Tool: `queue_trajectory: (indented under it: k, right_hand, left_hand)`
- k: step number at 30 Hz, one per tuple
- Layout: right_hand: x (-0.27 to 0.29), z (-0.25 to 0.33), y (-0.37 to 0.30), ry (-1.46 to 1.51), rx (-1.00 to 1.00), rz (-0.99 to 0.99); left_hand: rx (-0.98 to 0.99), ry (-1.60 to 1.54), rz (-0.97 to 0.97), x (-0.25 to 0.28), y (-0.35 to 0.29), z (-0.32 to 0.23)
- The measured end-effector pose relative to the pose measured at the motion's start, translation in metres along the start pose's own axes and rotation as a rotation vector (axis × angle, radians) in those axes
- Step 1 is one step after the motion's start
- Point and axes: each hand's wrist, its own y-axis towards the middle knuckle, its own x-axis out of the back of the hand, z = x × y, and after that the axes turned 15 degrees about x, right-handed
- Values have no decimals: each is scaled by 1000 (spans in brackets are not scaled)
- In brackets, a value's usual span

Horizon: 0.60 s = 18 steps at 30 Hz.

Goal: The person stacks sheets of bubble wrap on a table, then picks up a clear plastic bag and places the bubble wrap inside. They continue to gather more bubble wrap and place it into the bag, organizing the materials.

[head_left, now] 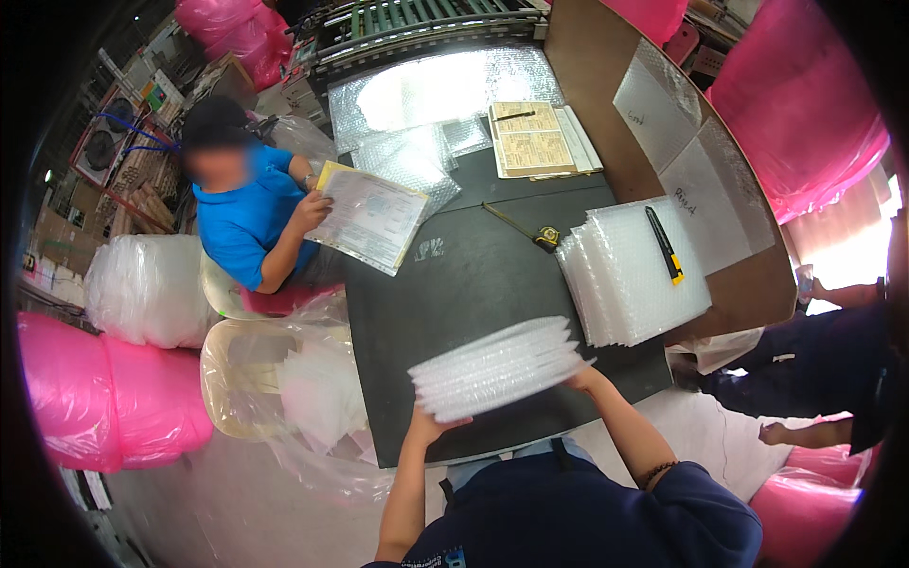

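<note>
A thick stack of clear bubble-wrap sheets (497, 367) is held between my two hands at the near side of the black tabletop (445, 284). My left hand (437, 424) is closed under its left end, with part of the fingers hidden by the sheets. At the right end, my right hand (584, 378) grips the edge. A second bubble-wrap stack (611, 293) lies on the table to the right, and on top of it rests a black and yellow utility knife (665, 246). Beside that stack sits a tape measure (546, 238) with some blade pulled out.
A seated person (248, 218) at the left holds a paper in a clear sleeve (369, 216). Forms on a clipboard (540, 142) and loose bubble wrap (407, 161) lie farther back. A brown board (620, 123) walls the right side. Another person (814, 369) stands beyond it.
</note>
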Motion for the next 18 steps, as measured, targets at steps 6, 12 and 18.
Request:
queue_trajectory:
  k: [6, 12, 18]
  right_hand:
    - [-31, -95, -31, -411, -83, -89]
    - [-21, -47, -31, -431, -85, -103]
    - [30, 147, -8, -383, 21, -68]
  left_hand:
    - [-118, 95, -156, -37, 34, 96]
    - [-36, -123, -70, -31, 35, 69]
    - [167, -618, 113, -13, 9, 7]
